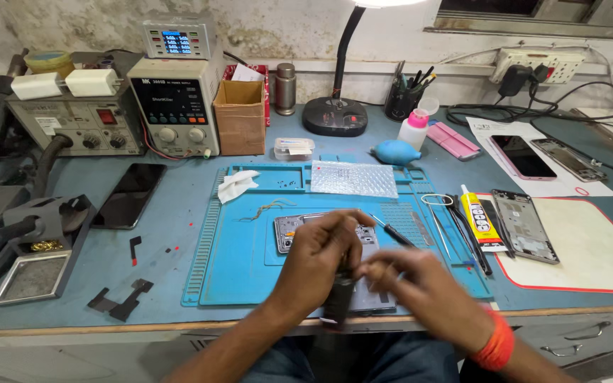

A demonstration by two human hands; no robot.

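My left hand (318, 255) grips a dark cylindrical object (338, 301), held upright over the front edge of the blue work mat (250, 269). My right hand (409, 280) is blurred, with its fingers meeting the left hand's at the top of the dark object; what the fingers pinch is not clear. Under both hands lies an opened phone body (291, 228), partly hidden. A thin screwdriver (394, 232) rests on the mat just right of the phone. An orange band circles my right wrist.
A glue tube (479, 216), tweezers and a phone frame (525, 227) lie to the right, partly on a white pad (597, 248). A black phone (130, 195), power supplies (175, 106), a cardboard box (239, 117) and a desk lamp (335, 113) stand behind and left.
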